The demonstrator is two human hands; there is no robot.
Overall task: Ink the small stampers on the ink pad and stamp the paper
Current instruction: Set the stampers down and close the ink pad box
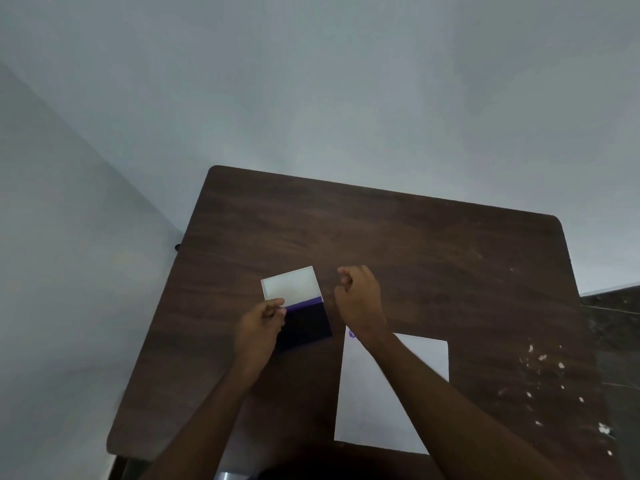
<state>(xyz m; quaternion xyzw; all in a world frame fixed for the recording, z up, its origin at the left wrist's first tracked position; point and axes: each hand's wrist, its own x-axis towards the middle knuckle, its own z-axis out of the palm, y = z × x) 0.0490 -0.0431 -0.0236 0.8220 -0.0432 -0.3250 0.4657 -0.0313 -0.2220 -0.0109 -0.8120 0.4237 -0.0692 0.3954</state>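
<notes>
An ink pad [306, 327] lies open on the table, its dark purple pad facing up and its white lid [291, 285] flipped back beyond it. My left hand [259, 329] pinches the pad case at its left edge, near the hinge. My right hand [358, 299] hovers just right of the pad with its fingers curled in towards the thumb. No stamper shows in it, and whether it holds one is hidden. A white sheet of paper [374, 393] lies near the front edge, with my right forearm across it. One purple stamp mark [352, 333] sits at the paper's top left corner.
The dark wooden table [381, 233] has rounded corners, with its far edge close to a pale wall. White flecks [540, 375] dot its right side. A dark floor strip [613, 306] shows past the right edge.
</notes>
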